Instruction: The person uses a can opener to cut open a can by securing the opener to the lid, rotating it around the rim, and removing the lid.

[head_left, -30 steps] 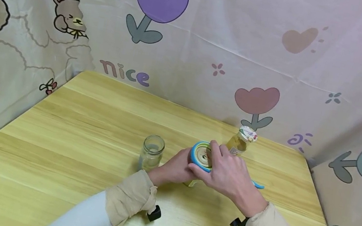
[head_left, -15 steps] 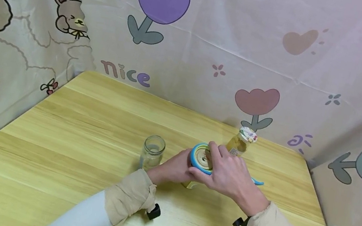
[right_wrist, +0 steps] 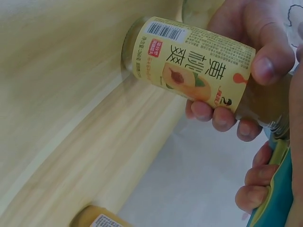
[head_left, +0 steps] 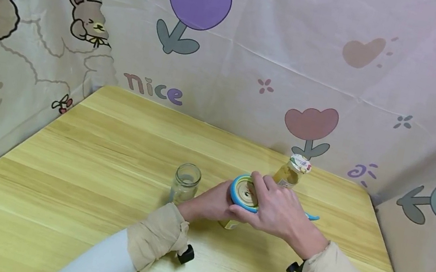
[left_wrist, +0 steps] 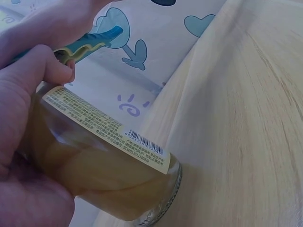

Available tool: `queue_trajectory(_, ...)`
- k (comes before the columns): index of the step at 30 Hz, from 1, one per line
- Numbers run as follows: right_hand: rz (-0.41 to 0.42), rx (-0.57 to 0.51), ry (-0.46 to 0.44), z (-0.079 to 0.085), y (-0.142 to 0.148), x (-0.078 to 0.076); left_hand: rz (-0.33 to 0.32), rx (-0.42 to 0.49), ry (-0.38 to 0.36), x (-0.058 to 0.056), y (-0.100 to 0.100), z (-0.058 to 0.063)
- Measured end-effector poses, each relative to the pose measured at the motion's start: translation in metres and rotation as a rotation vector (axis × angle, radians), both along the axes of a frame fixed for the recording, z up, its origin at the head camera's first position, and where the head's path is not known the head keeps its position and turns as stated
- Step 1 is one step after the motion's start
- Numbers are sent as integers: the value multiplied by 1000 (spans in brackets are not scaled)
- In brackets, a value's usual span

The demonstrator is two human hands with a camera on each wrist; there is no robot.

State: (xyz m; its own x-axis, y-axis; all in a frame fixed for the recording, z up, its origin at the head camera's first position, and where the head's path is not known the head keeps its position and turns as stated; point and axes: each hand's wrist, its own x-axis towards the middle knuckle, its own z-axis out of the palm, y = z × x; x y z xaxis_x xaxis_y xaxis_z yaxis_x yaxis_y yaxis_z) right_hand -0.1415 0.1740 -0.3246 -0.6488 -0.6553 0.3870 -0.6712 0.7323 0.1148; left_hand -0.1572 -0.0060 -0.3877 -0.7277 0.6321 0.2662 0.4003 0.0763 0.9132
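My left hand (head_left: 212, 201) grips a glass jar of yellow peaches (right_wrist: 199, 66), its fingers and thumb wrapped around the body below the lid. A yellow label with a peach picture and barcode faces the right wrist view. Around the jar's lid (head_left: 246, 193) sits a blue and green jar opener (head_left: 232, 194). My right hand (head_left: 279, 210) holds this opener, fingers curled over its ring and handle. In the right wrist view, the opener's handle (right_wrist: 279, 194) lies under the curled fingers (right_wrist: 255, 196). Most of the jar is hidden by the hands in the head view.
An uncovered glass jar (head_left: 185, 183) stands just left of the left hand. Behind the right hand is another filled jar (head_left: 291, 171) with a patterned white lid. The wooden table (head_left: 119, 148) meets a printed cloth (head_left: 246, 24) at its back and sides.
The opener's handle tip has swung slightly toward the back, and the right wrist has shifted a little to the right. Both hands keep their hold; the head view has shifted slightly.
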Motion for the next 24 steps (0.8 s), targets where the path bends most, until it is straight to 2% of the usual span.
queue_trajectory(10,79,-11,16,-1,4,-3,-23,-15,-69,3,-1,2)
queue_trajectory(17,162,-9,8,0,8,-8,-67,5,-69,4,0,3)
queue_trajectory(24,233,-4,17,2,10,-11,-86,27,-134,5,-1,4)
